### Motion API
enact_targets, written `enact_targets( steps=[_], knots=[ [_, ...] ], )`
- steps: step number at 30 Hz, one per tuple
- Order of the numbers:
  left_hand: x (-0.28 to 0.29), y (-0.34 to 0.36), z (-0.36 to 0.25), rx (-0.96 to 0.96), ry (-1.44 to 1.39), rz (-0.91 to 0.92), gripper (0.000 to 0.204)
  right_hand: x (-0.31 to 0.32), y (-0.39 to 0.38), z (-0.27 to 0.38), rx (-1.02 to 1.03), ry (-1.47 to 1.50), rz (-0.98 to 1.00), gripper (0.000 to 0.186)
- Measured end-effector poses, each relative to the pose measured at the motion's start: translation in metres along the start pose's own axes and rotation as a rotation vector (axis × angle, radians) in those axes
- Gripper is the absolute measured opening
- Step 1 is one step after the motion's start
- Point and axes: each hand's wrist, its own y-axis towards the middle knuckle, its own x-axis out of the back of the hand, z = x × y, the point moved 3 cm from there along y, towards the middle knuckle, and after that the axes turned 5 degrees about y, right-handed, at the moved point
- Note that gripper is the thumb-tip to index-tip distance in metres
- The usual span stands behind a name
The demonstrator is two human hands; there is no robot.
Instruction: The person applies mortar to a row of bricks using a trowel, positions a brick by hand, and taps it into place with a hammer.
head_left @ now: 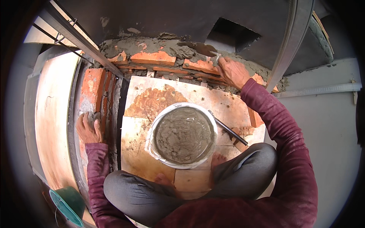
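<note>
My right hand [234, 72] grips a trowel [201, 48] by its handle. The dark blade lies against the wet mortar [152, 48] spread on top of the far brick course [154, 58], just below the dark wall. My left hand [89, 129] rests on the low brick wall [92, 85] at the left, fingers bent a little and apart, with nothing seen in it. Between my legs stands a white bucket [159, 161] filled with grey mortar [184, 135].
Metal rails rise at the left [81, 41] and right [291, 41]. A square opening [232, 36] sits in the far wall. A black rod [230, 131] and brick pieces [243, 133] lie right of the bucket. A green bucket [70, 205] is at lower left, near a wooden board [55, 121].
</note>
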Motion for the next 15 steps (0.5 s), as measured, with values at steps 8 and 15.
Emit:
enact_targets(
  steps=[8, 15],
  knots=[
    [-0.034, -0.018, 0.041, -0.103, 0.140, 0.008, 0.064, 0.000, -0.011, 0.026, -0.651, 0.931, 0.535, 0.036],
    [-0.042, -0.016, 0.044, -0.093, 0.139, 0.090, 0.063, -0.045, 0.017, 0.035, -0.476, 0.609, 0.390, 0.038]
  ],
)
